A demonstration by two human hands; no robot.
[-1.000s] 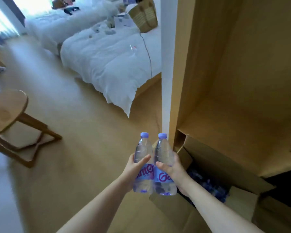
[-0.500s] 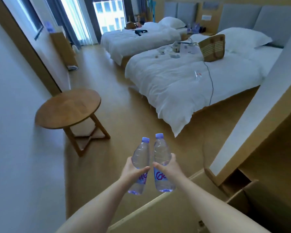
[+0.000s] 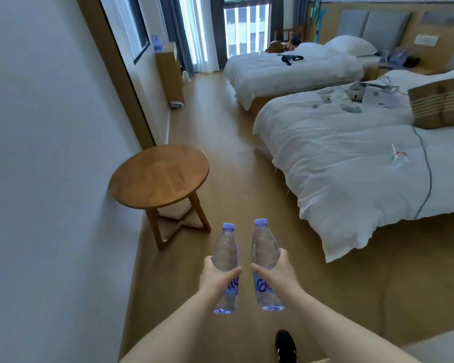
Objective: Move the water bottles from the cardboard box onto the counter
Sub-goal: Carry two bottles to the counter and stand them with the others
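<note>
Water bottles are both in your hands: your left hand (image 3: 215, 280) grips the left bottle (image 3: 226, 268), your right hand (image 3: 279, 275) grips the right bottle (image 3: 265, 265), upright, slightly apart, above the wooden floor (image 3: 220, 127), near the round table (image 3: 159, 175).

The purple words on the two clear plastic water bottles (image 3: 226, 254) are partly covered by the left hand (image 3: 215, 277) and right hand (image 3: 279, 275). The black shoe (image 3: 285, 345) and the near white bed (image 3: 351, 163) run off the picture's edge. The small things on that bed are too blurry to tell.
</note>
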